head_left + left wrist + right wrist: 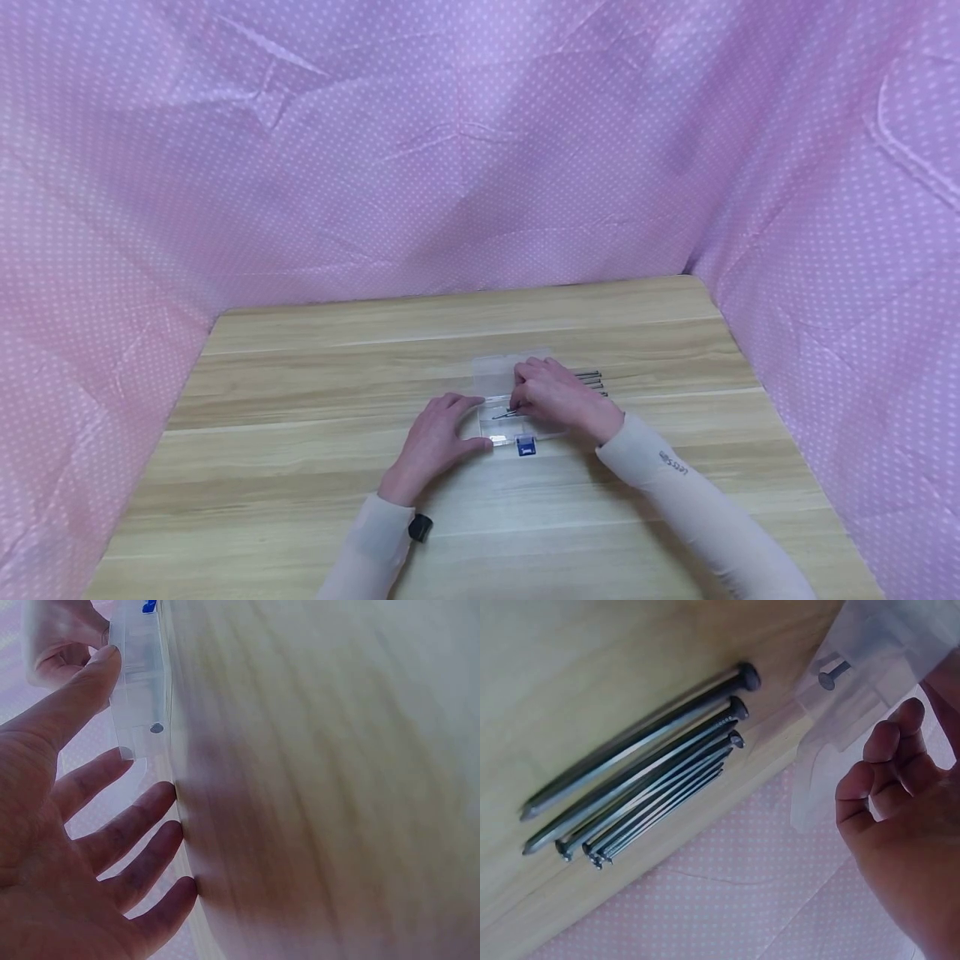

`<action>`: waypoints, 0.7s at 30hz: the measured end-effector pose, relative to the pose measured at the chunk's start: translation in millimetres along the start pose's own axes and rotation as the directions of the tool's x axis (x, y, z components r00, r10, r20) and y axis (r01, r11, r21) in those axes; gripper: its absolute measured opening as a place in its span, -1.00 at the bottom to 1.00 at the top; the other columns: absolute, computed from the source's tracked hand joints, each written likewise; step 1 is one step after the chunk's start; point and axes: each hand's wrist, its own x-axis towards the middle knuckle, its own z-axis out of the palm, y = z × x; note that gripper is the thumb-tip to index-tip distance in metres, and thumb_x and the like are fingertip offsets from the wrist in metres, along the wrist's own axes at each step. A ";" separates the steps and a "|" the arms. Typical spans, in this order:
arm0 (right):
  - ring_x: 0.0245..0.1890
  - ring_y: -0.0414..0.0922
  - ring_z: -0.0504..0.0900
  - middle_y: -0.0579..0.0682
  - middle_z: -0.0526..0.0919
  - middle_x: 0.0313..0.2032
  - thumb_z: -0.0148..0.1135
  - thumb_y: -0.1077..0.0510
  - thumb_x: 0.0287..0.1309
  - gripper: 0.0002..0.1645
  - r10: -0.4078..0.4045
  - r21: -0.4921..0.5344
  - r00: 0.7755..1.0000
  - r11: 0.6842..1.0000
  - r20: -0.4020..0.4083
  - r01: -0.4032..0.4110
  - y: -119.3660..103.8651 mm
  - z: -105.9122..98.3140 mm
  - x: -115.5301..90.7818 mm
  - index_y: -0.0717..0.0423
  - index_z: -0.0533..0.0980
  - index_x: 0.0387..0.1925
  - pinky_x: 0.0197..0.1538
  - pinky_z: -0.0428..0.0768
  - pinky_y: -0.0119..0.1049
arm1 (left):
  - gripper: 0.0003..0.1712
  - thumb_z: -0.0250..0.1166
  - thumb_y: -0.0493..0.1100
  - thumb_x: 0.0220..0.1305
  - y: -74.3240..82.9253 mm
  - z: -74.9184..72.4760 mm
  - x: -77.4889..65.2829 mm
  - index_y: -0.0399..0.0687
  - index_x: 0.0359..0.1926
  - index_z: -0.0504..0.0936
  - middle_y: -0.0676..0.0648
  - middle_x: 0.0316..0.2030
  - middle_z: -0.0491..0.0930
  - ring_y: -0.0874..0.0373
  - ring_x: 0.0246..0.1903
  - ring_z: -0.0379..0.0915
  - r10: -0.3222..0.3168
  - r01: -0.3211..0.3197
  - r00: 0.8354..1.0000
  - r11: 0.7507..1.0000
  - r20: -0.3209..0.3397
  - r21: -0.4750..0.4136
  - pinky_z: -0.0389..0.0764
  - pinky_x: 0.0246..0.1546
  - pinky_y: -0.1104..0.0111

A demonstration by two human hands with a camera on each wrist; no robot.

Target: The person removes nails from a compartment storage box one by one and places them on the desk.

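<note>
A clear plastic box [504,429] lies on the table with its lid [491,375] folded back. My left hand [438,437] holds the box's left end between thumb and index finger, the other fingers spread in the left wrist view. Over the box, my right hand [558,396] has its fingers curled and pinches a dark nail [502,414]; the pinching fingertips are partly hidden. Through the clear wall a nail head [827,680] shows in the right wrist view, and a nail head [156,727] in the left wrist view.
Several long nails [641,754] lie side by side on the table, right of the box. A blue latch [527,446] sits at the box's front edge. Pink dotted cloth [450,167] hangs around the wooden table [300,400].
</note>
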 end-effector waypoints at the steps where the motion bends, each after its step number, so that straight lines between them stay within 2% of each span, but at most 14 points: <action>1: -0.21 -0.16 0.45 -0.20 0.54 -0.27 0.53 0.08 0.17 -0.89 -0.001 0.001 1.000 1.000 -0.001 0.001 0.1 0.2 0.2 -0.18 0.80 -0.25 -0.07 0.48 -0.22 | -0.17 0.55 0.24 0.12 0.0 -0.1 0.0 0.04 0.35 0.58 -0.11 0.18 0.58 -0.11 0.21 0.46 0.000 0.000 1.000 1.000 0.000 0.000 0.48 0.25 -0.01; 7: -0.23 -0.16 0.44 -0.19 0.54 -0.28 0.52 0.08 0.19 -0.95 -0.016 0.010 1.000 1.000 -0.014 0.016 -0.6 1.0 -0.3 -0.14 0.79 -0.28 -0.09 0.49 -0.23 | -0.18 0.55 0.24 0.12 -0.3 0.0 0.3 0.03 0.34 0.58 -0.12 0.18 0.58 -0.11 0.22 0.45 0.000 0.000 1.000 1.000 0.000 0.000 0.48 0.25 -0.01; 14: -0.26 -0.15 0.43 -0.17 0.50 -0.31 0.42 0.12 0.29 -0.95 -0.050 0.021 0.998 0.999 -0.026 0.050 -0.9 1.5 -4.0 -0.06 0.77 -0.27 -0.11 0.49 -0.26 | -0.18 0.55 0.23 0.12 -0.3 -0.2 -0.2 0.03 0.34 0.58 -0.11 0.20 0.57 -0.12 0.23 0.45 -0.001 0.001 1.000 1.000 0.001 -0.004 0.48 0.26 -0.01; 21: -0.20 -0.17 0.52 -0.15 0.60 -0.23 0.40 0.20 0.28 -0.91 -0.030 0.108 0.997 0.993 -0.075 0.038 0.5 1.7 -7.0 0.01 0.77 -0.21 -0.03 0.57 -0.24 | -0.19 0.55 0.23 0.12 -1.0 -0.3 -0.6 0.02 0.34 0.58 -0.11 0.19 0.58 -0.10 0.21 0.46 0.003 -0.003 1.000 1.000 -0.007 -0.008 0.49 0.25 0.00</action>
